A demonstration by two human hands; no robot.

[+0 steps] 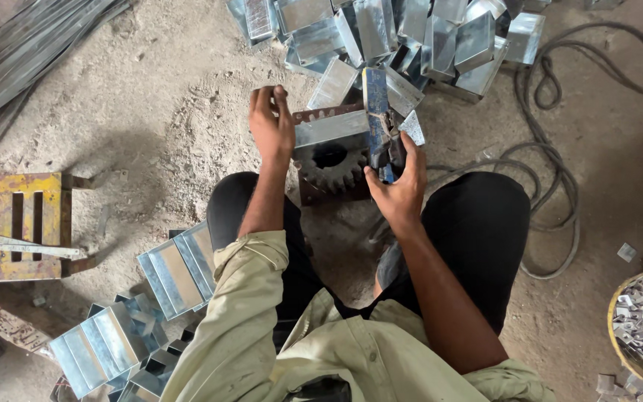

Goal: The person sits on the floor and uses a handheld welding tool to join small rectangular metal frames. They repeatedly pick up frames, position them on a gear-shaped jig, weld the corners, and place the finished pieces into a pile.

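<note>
Dusty concrete floor [173, 97]; cables [552, 149] right; left hand [271, 123] grips folded sheet-metal piece [330, 126], right hand [396, 186] grips blue lever [376, 97].

The basket [638, 335] of small metal scraps was cut off at the right edge; the sheet-metal boxes [381, 30] ran past the top edge.

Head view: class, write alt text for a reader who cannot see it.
A seated person's left hand holds a folded metal sheet piece on a geared hand tool; the right hand grips its blue lever. Shiny metal boxes lie ahead.
</note>
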